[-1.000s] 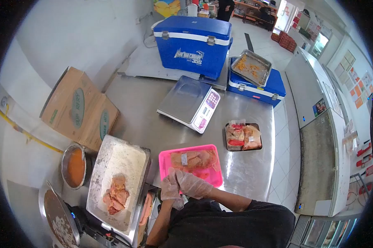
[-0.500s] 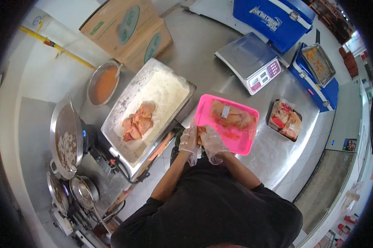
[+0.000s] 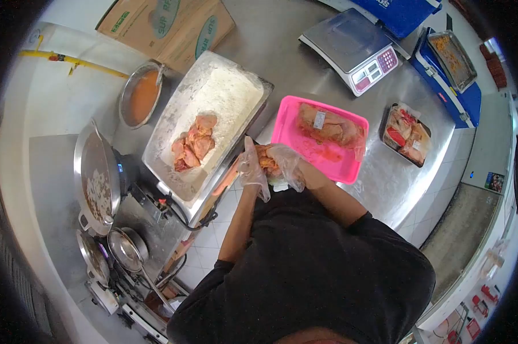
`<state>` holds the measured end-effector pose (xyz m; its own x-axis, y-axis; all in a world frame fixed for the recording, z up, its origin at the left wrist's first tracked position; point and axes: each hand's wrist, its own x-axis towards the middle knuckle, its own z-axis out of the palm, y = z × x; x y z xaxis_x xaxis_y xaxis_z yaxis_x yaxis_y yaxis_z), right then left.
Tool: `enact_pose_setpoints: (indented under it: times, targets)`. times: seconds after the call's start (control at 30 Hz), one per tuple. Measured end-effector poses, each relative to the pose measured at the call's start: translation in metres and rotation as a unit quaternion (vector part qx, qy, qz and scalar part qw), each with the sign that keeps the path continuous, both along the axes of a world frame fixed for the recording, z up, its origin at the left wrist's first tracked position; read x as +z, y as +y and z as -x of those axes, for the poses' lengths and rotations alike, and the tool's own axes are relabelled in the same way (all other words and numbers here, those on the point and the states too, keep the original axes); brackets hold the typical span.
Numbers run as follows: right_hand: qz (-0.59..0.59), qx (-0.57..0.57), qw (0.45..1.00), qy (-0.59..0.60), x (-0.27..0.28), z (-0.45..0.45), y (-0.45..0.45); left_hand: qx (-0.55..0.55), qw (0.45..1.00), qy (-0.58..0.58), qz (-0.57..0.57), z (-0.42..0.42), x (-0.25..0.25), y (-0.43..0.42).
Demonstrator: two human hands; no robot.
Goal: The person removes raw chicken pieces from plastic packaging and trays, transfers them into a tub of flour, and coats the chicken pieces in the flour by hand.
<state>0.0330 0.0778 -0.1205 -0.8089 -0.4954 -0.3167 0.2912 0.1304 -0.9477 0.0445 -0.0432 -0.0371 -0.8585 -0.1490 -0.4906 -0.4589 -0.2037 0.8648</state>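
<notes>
Orange-tinted raw chicken (image 3: 266, 160) is between my two hands, just left of the pink tray's near corner. My left hand (image 3: 251, 166), in a clear plastic glove, grips it from the left side. On the other side my right hand (image 3: 289, 165), gloved the same way, closes around it; the fingers are partly hidden. A small white patch shows below the chicken, too unclear to name. The pink tray (image 3: 283, 123) carries a clear packet of meat (image 3: 328, 126) with a white label. More raw chicken pieces (image 3: 195, 143) lie on flour in the metal pan (image 3: 150, 155).
A bowl of orange liquid (image 3: 143, 97) and a wok of oil (image 3: 97, 178) stand left. A digital scale (image 3: 348, 46) sits at the back. Right are a black tray of packed meat (image 3: 407, 135) and a blue cooler (image 3: 442, 86). Cardboard boxes (image 3: 173, 28) stand behind the pan.
My hands have risen slightly in view and moved left relative to the pink tray, toward the pan. More of the chicken between them shows. The camera view has shifted.
</notes>
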Motion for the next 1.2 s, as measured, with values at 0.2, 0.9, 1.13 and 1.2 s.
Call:
enact_pose_setpoints:
  times: [0.2,0.9,1.13,1.2]
  targets:
    - [0.021,-0.107,0.994,-0.026,0.083,-0.001,0.001,-0.092,0.985,0.025,0.142,0.015,0.005,-0.017]
    - [-0.071,-0.174,0.982,0.03,0.11,0.007,-0.012,-0.061,0.984,0.018,0.164,0.026,0.0,-0.025]
    - [0.119,-0.177,0.959,-0.187,0.113,0.019,-0.008,0.01,0.988,-0.025,0.149,0.023,0.032,-0.018]
    - [0.171,-0.154,0.96,-0.16,0.126,0.023,0.002,-0.076,0.851,0.177,0.488,0.028,-0.006,-0.053]
